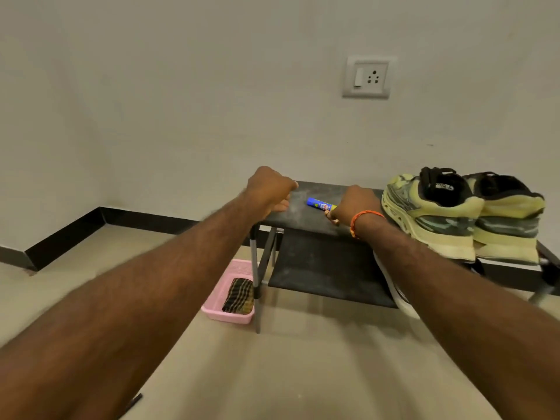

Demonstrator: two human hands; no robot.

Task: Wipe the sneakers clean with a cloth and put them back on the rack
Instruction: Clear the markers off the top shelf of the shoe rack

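Left hand [271, 189] curled over the left end of the dark, dusty top shelf of the metal-legged shoe rack [303, 219], holding nothing else; right hand [354, 206], orange thread band at its wrist, pinches the near end of a small blue-and-yellow tube [318, 204] lying on that shelf between the hands. Just right of the right hand stand two pale yellow-green sneakers [454, 216], heels toward the camera. Below the left hand, on the floor beside the rack leg, a pink plastic basket [212, 310] holds a folded dark checked cloth [238, 295].

Pale yellow-green sneakers [460, 213], black rack [327, 268], pink basket [212, 310], brown checked cloth [238, 295].
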